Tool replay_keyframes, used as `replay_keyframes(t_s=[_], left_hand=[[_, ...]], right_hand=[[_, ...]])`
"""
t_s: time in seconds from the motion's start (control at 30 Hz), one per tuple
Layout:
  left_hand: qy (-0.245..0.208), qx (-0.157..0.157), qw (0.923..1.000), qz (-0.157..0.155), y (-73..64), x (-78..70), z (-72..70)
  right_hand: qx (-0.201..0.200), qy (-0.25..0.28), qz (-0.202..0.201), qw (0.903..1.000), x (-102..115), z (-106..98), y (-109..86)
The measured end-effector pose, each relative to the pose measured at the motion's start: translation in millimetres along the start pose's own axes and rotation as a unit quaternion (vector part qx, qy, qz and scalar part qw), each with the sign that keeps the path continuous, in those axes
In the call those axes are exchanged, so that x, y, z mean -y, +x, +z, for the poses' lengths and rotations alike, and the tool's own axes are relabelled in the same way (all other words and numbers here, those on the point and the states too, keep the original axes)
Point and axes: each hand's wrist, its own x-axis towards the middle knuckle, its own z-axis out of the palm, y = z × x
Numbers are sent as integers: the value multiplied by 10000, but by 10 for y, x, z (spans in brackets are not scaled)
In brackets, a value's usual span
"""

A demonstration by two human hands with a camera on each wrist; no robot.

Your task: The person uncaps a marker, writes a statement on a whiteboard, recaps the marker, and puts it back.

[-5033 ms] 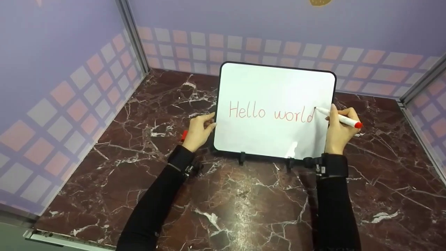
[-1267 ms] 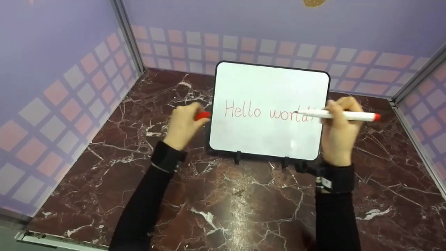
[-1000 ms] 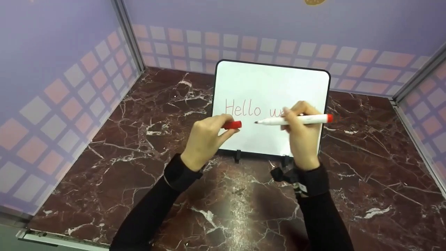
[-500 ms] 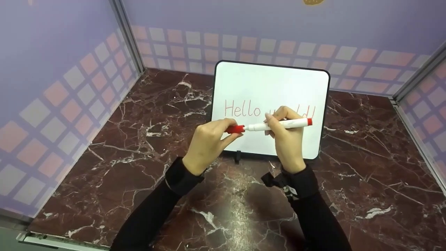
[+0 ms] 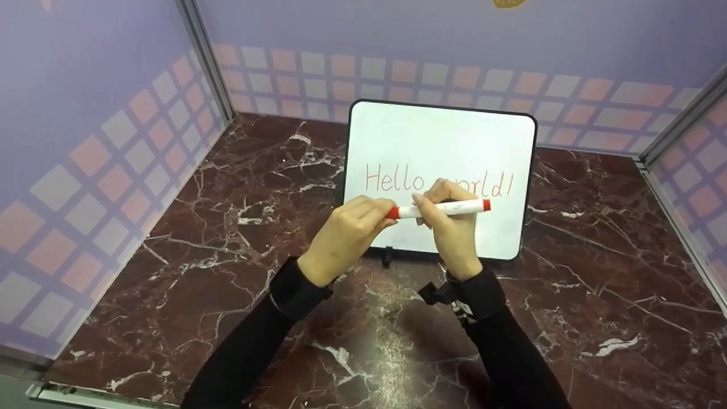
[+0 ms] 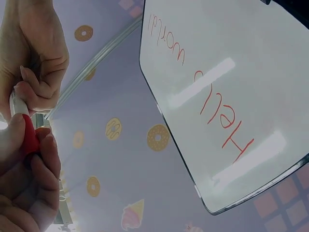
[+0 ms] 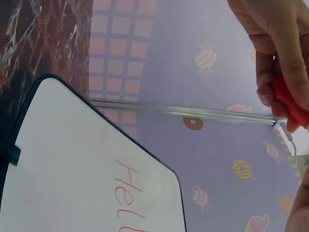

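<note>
In front of the whiteboard (image 5: 443,142), my right hand (image 5: 454,236) grips a white marker (image 5: 466,207) with a red end. My left hand (image 5: 343,238) pinches the red cap (image 5: 392,213), which sits over the marker's tip end. The left wrist view shows the same red cap (image 6: 30,135) between finger and thumb, meeting the white barrel (image 6: 18,104). From the right wrist, the red cap (image 7: 289,101) shows in the left hand's fingers. "Hello world!" stands on the board in red, partly covered by my right hand.
The whiteboard leans back on a black stand (image 5: 388,257). Dark red marbled tabletop (image 5: 227,295) spreads around it. Purple walls (image 5: 113,113) with pink and white squares enclose the back and both sides.
The right hand has left the board's right edge with the marker. The left hand has picked up the red cap, and the two met before the board; the bare tip is now covered.
</note>
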Motion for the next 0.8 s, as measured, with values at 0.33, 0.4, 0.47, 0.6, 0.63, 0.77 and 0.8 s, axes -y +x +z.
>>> replay_keyframes(t_s=[0.33, 0.4, 0.47, 0.6, 0.63, 0.77, 0.8], left_hand=[[-204, -31, 9997, -129, 3, 81, -33], [-75, -74, 9999, -124, 6, 100, -48], [95, -106, 9998, -131, 4, 118, -56], [555, -117, 9983, -117, -1, 130, -52], [664, -109, 9977, -104, -1, 132, -45], [848, -73, 9963, -100, -6, 132, -24], [854, -67, 9963, -101, -8, 133, -19]], right_hand=[[240, -614, -681, 9955, 89, -167, 113], [180, -1646, -1382, 9765, 146, -238, 144], [130, -2990, -2045, 9320, 213, -288, 152], [501, -4610, -2895, 8373, 288, -283, 132], [601, -4798, -2993, 8226, 292, -271, 126], [910, -5089, -3039, 8003, 285, -228, 109], [1000, -5131, -2996, 7981, 285, -226, 107]])
